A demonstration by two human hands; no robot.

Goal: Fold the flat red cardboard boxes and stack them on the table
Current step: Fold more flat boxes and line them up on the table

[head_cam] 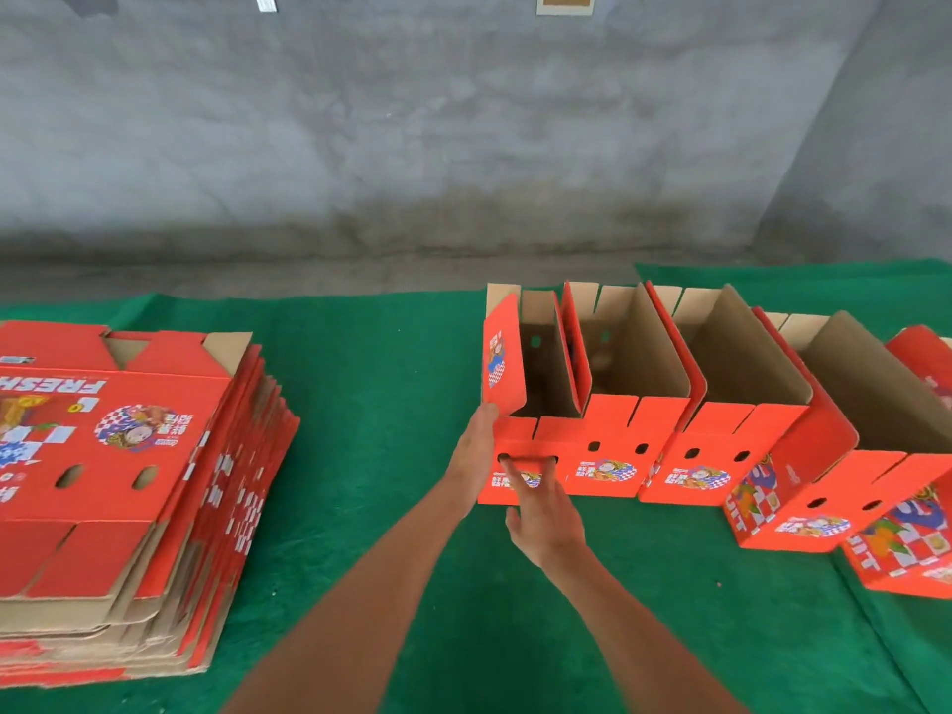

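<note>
- Both bare forearms reach up from the bottom of the frame toward the leftmost folded box at centre.
- The left hand lies flat along that box's left corner, fingers straight, fingertips at the lower edge of the raised side flap; it grasps nothing.
- The right hand meets the box's front wall, 2 fingers hooked into the 2 dark handle holes.
- 4 folded boxes stand side by side in a row from centre to right on the green table cover; their brown insides look bare.
- The 4th box tilts; a 5th red piece sits at the right edge.
- A stack of flat boxes lies at the left.
</note>
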